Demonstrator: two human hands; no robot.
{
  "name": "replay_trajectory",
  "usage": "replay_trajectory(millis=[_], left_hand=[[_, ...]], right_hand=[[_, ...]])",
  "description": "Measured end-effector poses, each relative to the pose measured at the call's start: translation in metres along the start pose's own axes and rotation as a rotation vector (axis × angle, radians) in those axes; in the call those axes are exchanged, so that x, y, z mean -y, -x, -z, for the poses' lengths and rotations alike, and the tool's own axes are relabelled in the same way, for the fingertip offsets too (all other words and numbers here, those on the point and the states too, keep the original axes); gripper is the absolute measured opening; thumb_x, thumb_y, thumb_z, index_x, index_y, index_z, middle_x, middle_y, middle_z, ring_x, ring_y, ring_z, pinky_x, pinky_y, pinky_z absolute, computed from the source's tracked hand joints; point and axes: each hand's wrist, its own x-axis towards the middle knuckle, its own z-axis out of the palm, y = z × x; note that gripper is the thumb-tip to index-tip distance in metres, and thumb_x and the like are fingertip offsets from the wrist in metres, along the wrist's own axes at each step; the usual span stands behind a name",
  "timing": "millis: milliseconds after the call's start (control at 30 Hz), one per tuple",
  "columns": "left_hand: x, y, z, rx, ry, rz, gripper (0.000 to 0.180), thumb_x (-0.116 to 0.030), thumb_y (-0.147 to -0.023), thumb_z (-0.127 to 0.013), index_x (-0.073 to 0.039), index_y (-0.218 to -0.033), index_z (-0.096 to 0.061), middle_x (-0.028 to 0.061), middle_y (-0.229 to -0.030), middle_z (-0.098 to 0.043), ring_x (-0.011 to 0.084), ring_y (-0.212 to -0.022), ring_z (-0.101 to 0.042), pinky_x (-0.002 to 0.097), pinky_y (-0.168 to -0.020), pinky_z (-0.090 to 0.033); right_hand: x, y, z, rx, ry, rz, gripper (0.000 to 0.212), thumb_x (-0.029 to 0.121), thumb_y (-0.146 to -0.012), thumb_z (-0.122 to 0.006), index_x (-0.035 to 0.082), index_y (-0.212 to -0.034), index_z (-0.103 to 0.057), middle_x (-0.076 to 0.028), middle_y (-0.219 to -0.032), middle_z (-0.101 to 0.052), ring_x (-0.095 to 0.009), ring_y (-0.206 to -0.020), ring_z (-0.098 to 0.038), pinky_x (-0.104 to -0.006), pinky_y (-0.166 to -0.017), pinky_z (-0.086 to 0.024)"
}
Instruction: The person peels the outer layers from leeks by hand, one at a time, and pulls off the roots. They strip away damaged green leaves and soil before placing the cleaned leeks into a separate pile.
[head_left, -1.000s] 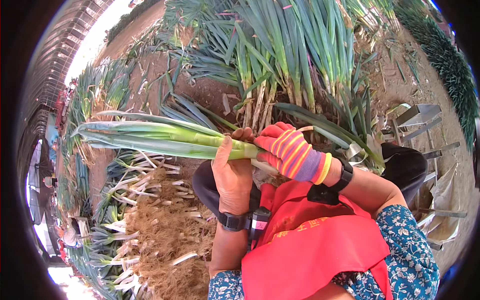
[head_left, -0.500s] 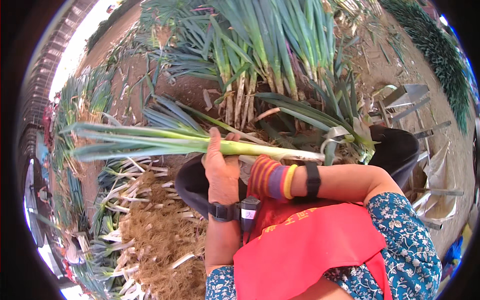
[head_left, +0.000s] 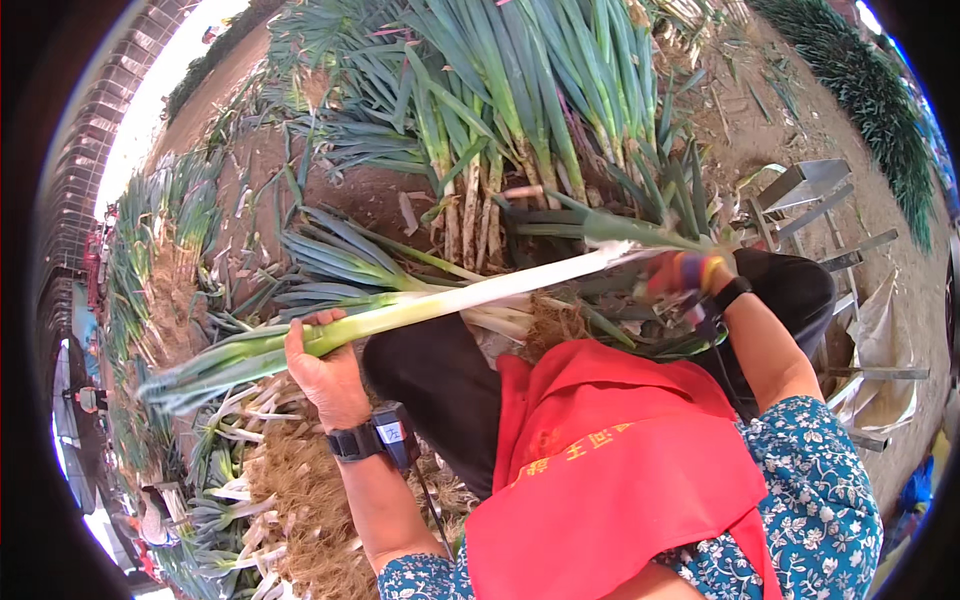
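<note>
A long green onion point(head_left: 480, 293) slants across in front of me, leaves at lower left and bare white root end at upper right. My left hand point(head_left: 325, 365) is closed round it where the green leaves meet the pale shaft. Near the root end is my right hand point(head_left: 685, 272), with a striped cuff at the wrist; motion smears its fingers, so its grip cannot be made out. A loose green outer leaf point(head_left: 640, 232) lies across the root end, close to the right hand. More green onions point(head_left: 350, 255) lie just beyond my left knee.
A tall bundle of green onions point(head_left: 540, 110) leans ahead of me. At my left lies a heap of onions with brown roots point(head_left: 300, 500). A low metal frame point(head_left: 805, 185) stands at the right, with a long green pile point(head_left: 850, 90) behind it.
The onion has swung from level to slanting, and its shaft now shows white. My left hand moved left and down; my right hand went from beneath the shaft out to the right.
</note>
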Motion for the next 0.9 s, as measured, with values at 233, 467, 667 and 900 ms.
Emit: replay_trajectory(millis=[233, 467, 667, 900], left_hand=[[0.011, -0.002, -0.004, 0.085, -0.087, 0.079, 0.019, -0.019, -0.086, -0.057, -0.002, -0.081, -0.050, 0.0087, -0.075, -0.052, 0.0252, -0.078, -0.053, 0.0392, -0.082, -0.044], [0.010, -0.003, 0.001, 0.067, -0.110, 0.055, 0.016, -0.017, -0.088, -0.054, -0.003, -0.083, -0.048, 0.0065, -0.076, -0.049, 0.0222, -0.076, -0.051, 0.0381, -0.081, -0.045], [0.000, 0.004, 0.017, 0.071, -0.228, -0.062, 0.015, -0.016, -0.089, -0.052, -0.003, -0.083, -0.046, 0.0067, -0.075, -0.046, 0.0202, -0.075, -0.049, 0.0356, -0.079, -0.045], [-0.025, -0.016, 0.082, 0.005, -0.608, -0.164, 0.016, -0.016, -0.089, -0.050, -0.002, -0.083, -0.045, 0.0073, -0.075, -0.047, 0.0206, -0.075, -0.049, 0.0348, -0.077, -0.044]], right_hand=[[-0.041, 0.013, 0.019, -0.203, -0.425, 0.139, 0.019, 0.015, -0.067, -0.066, 0.005, -0.083, -0.061, -0.003, -0.059, -0.052, -0.011, -0.048, -0.046, -0.0292, -0.046, -0.040], [-0.148, -0.034, 0.007, -0.086, -0.237, 0.090, 0.011, 0.009, -0.063, -0.067, 0.009, -0.071, -0.059, 0.000, -0.059, -0.046, -0.012, -0.053, -0.040, -0.0309, -0.046, -0.034], [-0.174, -0.030, 0.020, -0.202, 0.374, 0.074, 0.009, 0.018, -0.072, -0.063, 0.010, -0.069, -0.061, -0.006, -0.064, -0.054, -0.017, -0.055, -0.048, -0.0349, -0.049, -0.041], [-0.168, 0.022, 0.084, -0.880, -0.379, 0.221, 0.010, 0.018, -0.076, -0.062, 0.010, -0.083, -0.064, -0.009, -0.079, -0.061, -0.023, -0.067, -0.060, -0.0360, -0.059, -0.049]])
